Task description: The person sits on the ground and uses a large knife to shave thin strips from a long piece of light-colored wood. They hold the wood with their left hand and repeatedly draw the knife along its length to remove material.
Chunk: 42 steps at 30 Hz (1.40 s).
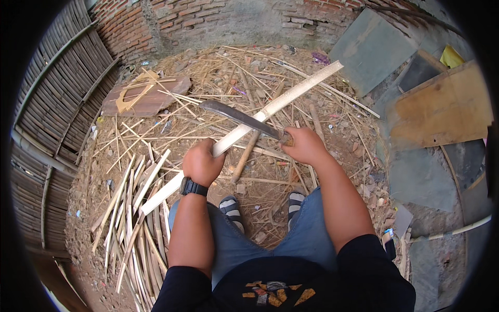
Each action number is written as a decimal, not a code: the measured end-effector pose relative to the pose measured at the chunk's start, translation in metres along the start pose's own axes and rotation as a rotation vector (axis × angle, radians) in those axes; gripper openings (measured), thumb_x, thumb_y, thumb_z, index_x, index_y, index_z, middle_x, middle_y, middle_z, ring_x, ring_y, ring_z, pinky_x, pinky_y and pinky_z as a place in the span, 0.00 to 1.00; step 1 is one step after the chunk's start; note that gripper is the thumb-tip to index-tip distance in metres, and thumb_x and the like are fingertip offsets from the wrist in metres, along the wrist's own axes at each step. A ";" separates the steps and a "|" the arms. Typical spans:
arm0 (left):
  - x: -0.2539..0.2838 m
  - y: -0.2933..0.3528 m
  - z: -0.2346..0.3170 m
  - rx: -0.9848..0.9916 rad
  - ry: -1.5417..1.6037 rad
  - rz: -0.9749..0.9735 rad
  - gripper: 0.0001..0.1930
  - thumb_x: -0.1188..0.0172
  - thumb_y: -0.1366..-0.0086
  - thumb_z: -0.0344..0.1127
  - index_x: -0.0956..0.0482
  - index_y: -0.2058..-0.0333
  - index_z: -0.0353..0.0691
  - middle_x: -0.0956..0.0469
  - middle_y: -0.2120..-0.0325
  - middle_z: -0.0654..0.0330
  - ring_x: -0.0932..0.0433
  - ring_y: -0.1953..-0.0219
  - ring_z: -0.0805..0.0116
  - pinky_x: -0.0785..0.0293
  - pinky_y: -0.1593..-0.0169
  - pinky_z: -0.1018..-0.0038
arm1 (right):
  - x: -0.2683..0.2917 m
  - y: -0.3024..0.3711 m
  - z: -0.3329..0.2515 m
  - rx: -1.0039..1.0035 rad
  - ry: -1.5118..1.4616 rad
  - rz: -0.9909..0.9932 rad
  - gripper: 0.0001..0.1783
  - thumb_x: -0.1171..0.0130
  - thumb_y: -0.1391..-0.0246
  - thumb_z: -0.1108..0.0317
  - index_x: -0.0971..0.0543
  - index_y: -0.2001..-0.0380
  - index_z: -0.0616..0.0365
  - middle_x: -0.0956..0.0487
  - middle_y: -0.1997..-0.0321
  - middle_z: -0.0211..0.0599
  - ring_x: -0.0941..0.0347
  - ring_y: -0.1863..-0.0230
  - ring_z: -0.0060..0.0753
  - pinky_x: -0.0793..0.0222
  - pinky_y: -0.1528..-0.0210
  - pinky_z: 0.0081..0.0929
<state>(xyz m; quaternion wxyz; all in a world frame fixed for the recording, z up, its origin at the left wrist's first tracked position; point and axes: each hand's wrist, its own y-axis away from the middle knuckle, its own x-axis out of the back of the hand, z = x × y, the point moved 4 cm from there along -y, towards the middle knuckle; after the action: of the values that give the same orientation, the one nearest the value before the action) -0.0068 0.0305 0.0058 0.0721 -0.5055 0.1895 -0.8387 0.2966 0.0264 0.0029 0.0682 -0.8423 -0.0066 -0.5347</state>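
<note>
My left hand (204, 162), with a dark watch on its wrist, is wrapped round a long pale bamboo slat (299, 90). The slat runs slantwise from beside my left knee up to the far right. In my right hand (305, 146) is the wooden handle of a machete (236, 113). Its dark curved blade points to the far left and lies across the slat, beyond my left hand. Whether the edge touches the slat I cannot tell.
Split bamboo strips (138, 223) lie heaped at my left. A brown sheet (163, 96) with scraps on it lies far left. Flat grey panels (371, 49) and a wooden board (439, 109) lean at the right. A brick wall (218, 23) and bamboo fence (62, 93) bound the littered ground.
</note>
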 end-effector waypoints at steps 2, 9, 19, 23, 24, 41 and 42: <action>0.001 0.000 0.003 0.050 -0.016 -0.064 0.18 0.23 0.45 0.47 0.15 0.65 0.40 0.15 0.72 0.48 0.15 0.68 0.45 0.20 0.63 0.55 | 0.000 0.003 -0.019 0.077 0.076 -0.095 0.21 0.28 0.49 0.56 0.16 0.53 0.48 0.13 0.60 0.44 0.17 0.54 0.54 0.21 0.52 0.48; 0.002 -0.002 -0.003 0.027 -0.030 -0.041 0.17 0.24 0.44 0.47 0.15 0.65 0.41 0.15 0.72 0.49 0.16 0.68 0.45 0.21 0.63 0.54 | 0.015 -0.018 0.034 -0.161 -0.144 0.088 0.26 0.28 0.47 0.55 0.16 0.47 0.55 0.13 0.56 0.53 0.17 0.52 0.56 0.22 0.48 0.46; -0.001 0.001 -0.003 0.009 -0.034 -0.036 0.17 0.24 0.44 0.48 0.15 0.64 0.41 0.15 0.71 0.49 0.15 0.67 0.45 0.20 0.62 0.54 | 0.007 -0.005 0.002 -0.082 -0.069 -0.042 0.29 0.28 0.46 0.53 0.17 0.44 0.56 0.15 0.52 0.56 0.17 0.49 0.58 0.23 0.45 0.47; 0.002 0.002 0.002 -0.010 -0.043 -0.045 0.18 0.24 0.44 0.48 0.15 0.65 0.41 0.15 0.72 0.48 0.15 0.68 0.44 0.20 0.62 0.54 | 0.005 -0.014 0.015 -0.053 -0.061 -0.095 0.31 0.28 0.47 0.52 0.18 0.43 0.56 0.14 0.51 0.56 0.17 0.49 0.57 0.23 0.44 0.46; 0.002 0.001 0.003 0.003 -0.054 -0.056 0.18 0.24 0.44 0.48 0.15 0.65 0.41 0.15 0.72 0.48 0.15 0.68 0.44 0.20 0.62 0.54 | 0.007 -0.018 0.025 -0.068 -0.091 -0.101 0.31 0.28 0.47 0.51 0.18 0.43 0.57 0.14 0.51 0.56 0.17 0.48 0.56 0.23 0.44 0.46; -0.001 0.002 0.003 -0.011 -0.045 -0.062 0.17 0.23 0.45 0.47 0.15 0.64 0.41 0.15 0.71 0.48 0.15 0.67 0.45 0.20 0.62 0.54 | 0.000 -0.010 0.012 -0.077 -0.024 -0.081 0.34 0.27 0.48 0.51 0.18 0.40 0.54 0.15 0.47 0.54 0.19 0.44 0.55 0.24 0.40 0.45; -0.001 0.002 0.005 -0.013 -0.050 -0.069 0.17 0.23 0.45 0.47 0.15 0.65 0.41 0.15 0.72 0.48 0.15 0.67 0.44 0.20 0.62 0.54 | 0.001 -0.012 0.018 -0.091 -0.034 -0.068 0.34 0.27 0.48 0.50 0.18 0.40 0.54 0.15 0.47 0.53 0.19 0.44 0.55 0.24 0.40 0.45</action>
<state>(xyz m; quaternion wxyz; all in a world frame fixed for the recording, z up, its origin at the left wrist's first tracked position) -0.0018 0.0279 0.0067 0.0447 -0.5329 0.1757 -0.8265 0.3121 0.0407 -0.0022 0.0115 -0.8527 -0.0120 -0.5222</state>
